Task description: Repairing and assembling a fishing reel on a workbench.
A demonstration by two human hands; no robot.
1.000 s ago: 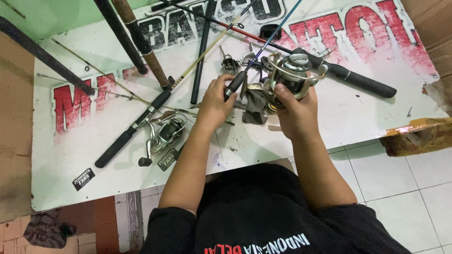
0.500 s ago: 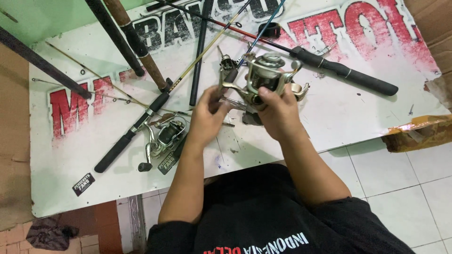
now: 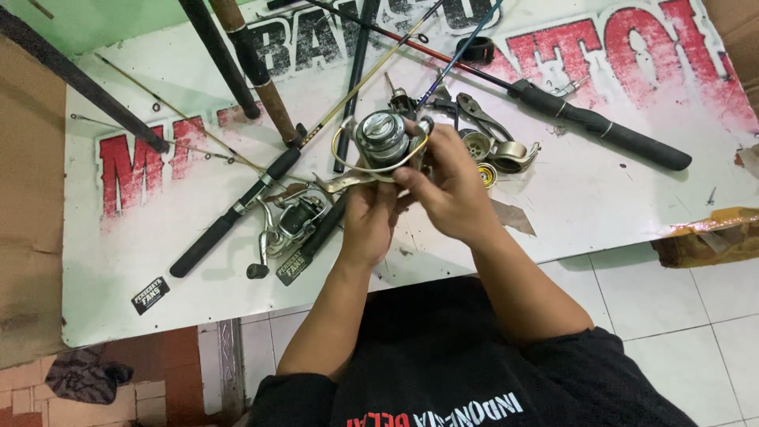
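Note:
Both of my hands hold a silver spinning reel (image 3: pixel 381 142) up over the white banner. My left hand (image 3: pixel 370 220) grips the reel's body from below. My right hand (image 3: pixel 447 183) wraps it from the right, with fingertips on the wire bail and spool. The spool faces the camera. A second silver reel (image 3: pixel 291 223) lies on the banner to the left of my hands, mounted on a rod with a black handle (image 3: pixel 223 231). Loose reel parts (image 3: pixel 498 152) and pliers (image 3: pixel 478 115) lie just right of my hands.
Several fishing rods (image 3: pixel 237 59) cross the white banner with red and black lettering (image 3: pixel 601 198). A black-gripped rod handle (image 3: pixel 601 126) lies at the right. Brown cardboard (image 3: pixel 32 198) sits at the left, a grey rag (image 3: pixel 87 373) on the floor, white tiles (image 3: pixel 680 308) at the right.
My hands have turned the reel so that its spool now faces up toward the camera, and shifted it slightly to the left. The parts at the right are now uncovered.

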